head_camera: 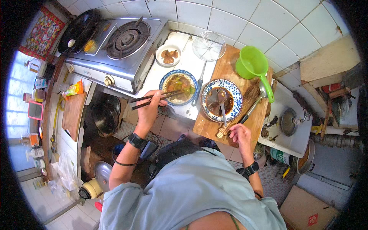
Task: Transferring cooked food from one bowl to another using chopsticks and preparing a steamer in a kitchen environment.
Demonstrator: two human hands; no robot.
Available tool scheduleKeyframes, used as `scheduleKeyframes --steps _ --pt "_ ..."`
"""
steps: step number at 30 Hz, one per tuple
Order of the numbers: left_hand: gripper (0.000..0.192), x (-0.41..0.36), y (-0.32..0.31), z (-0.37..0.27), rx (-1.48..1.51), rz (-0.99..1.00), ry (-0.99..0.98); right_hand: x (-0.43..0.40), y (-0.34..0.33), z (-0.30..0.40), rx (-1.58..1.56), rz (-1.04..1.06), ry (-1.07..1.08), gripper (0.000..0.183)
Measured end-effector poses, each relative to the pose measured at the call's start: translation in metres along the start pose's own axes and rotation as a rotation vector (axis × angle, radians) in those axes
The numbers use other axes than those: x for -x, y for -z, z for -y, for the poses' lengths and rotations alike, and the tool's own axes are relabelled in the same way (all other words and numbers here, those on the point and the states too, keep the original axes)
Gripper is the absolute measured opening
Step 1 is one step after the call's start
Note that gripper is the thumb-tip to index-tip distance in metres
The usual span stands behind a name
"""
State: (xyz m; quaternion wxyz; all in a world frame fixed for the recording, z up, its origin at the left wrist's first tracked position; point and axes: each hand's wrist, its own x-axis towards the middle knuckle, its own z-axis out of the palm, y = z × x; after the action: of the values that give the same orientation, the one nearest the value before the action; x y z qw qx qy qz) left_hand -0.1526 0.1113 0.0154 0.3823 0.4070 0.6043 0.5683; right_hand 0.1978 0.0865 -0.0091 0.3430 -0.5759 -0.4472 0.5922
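My left hand (149,110) grips a pair of dark chopsticks (173,93). Their tips reach into a blue-rimmed bowl (162,79) with green and orange-brown pieces of food in it. My right hand (241,134), fingers curled, is at the near edge of a wooden cutting board (204,129). Beside its fingertips lies a pale, ribbed piece (222,132), perhaps food; whether the fingers hold it is unclear. On the board, a blue-flowered bowl (237,97) contains dark brown sauce (212,100) and a metal spoon (223,107).
A white bowl of brown pieces (168,60) and a wire skimmer (209,46) stand behind the bowls. A gas stove (126,37) is at left. The board bears a green dipper (250,63) and metal ladle (254,105); a sink (299,143) lies right.
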Motion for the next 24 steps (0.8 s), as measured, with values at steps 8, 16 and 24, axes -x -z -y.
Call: scheduleKeyframes --steps 8,16,24 --pt "0.023 -0.002 0.02 -0.011 0.032 -0.027 -0.024 -0.004 -0.003 0.0 0.014 -0.029 -0.035 0.034" --pt "0.016 -0.019 0.044 0.031 -0.716 0.046 -0.636 -0.006 -0.002 0.002 0.02 -0.034 -0.043 0.033" --pt "0.04 -0.045 0.064 0.074 -1.02 0.341 -0.649 -0.003 0.005 -0.003 0.05 -0.054 -0.019 0.033"
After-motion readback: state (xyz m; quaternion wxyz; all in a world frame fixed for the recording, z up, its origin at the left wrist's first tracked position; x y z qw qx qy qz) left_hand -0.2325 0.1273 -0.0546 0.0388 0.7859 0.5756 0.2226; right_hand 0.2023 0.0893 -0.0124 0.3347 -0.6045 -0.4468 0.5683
